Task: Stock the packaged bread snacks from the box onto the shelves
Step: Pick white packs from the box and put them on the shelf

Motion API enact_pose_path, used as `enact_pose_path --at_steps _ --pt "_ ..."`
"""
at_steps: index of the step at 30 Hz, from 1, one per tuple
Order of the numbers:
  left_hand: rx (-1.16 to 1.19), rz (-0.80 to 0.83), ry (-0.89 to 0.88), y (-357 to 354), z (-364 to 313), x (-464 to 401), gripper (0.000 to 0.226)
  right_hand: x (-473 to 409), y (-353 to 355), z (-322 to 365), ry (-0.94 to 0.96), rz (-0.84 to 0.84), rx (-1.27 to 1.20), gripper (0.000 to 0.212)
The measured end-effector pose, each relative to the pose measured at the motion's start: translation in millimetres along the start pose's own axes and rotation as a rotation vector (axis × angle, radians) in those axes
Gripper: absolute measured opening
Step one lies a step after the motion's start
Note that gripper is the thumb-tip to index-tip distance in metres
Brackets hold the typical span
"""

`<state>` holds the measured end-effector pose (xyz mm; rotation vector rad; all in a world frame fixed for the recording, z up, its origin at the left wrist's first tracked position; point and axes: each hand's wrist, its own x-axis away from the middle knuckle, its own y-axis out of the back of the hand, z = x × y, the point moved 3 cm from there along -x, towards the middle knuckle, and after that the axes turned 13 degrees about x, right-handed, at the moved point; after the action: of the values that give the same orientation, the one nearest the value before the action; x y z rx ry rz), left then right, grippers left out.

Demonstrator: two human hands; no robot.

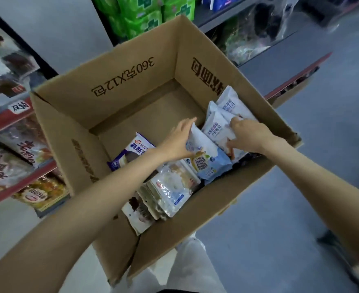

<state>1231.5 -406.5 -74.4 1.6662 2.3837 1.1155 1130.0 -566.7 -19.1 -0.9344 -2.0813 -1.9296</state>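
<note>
An open cardboard box [132,81] stands on the floor below me, partly filled with packaged bread snacks. Both my hands are inside it, at a row of upright white-and-blue packs [214,127] along the right wall. My left hand [179,142] grips the left side of the nearest pack [204,153], thumb under and fingers over its top edge. My right hand [248,134] holds the packs from the right, fingers curled over their tops. A purple-and-white pack [132,151] lies flat on the box floor. Clear-fronted packs [170,189] are stacked at the near wall.
Red-edged shelves [9,117] on the left carry bagged bread products [41,191]. Farther back stand green packages [144,15] and a dark shelf [259,28] with bagged goods. Grey floor [322,144] lies right of the box. My white trouser leg [187,267] is under the box's near corner.
</note>
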Motion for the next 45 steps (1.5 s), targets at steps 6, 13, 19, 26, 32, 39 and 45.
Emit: enact_pose_path --at_steps 6,13,19,26,32,39,45 --pt "-0.007 -0.016 0.037 -18.0 17.8 -30.3 0.091 -19.2 -5.1 13.1 0.052 -0.021 0.176 0.068" --pt "0.078 0.017 -0.080 -6.2 31.9 -25.5 0.042 -25.8 -13.0 14.3 0.081 -0.106 0.192 0.060" --pt "0.083 0.010 -0.117 11.7 27.8 0.4 0.038 -24.6 -10.4 9.5 0.101 -0.182 -0.044 0.054" --pt "0.369 -0.365 0.006 76.5 21.5 67.4 0.038 -3.8 24.8 -12.8 0.079 -0.369 -0.581 0.037" --pt "0.923 -0.929 0.019 131.3 21.6 143.8 0.058 17.1 69.4 5.9 0.200 -0.331 -1.113 0.025" --pt "1.062 -1.214 -0.106 178.6 11.9 232.2 0.043 29.3 139.9 71.9 0.478 -0.366 -1.154 0.023" --pt "0.734 -1.424 0.019 220.2 35.4 314.8 0.077 42.3 188.9 155.4 0.629 -0.413 -1.156 0.026"
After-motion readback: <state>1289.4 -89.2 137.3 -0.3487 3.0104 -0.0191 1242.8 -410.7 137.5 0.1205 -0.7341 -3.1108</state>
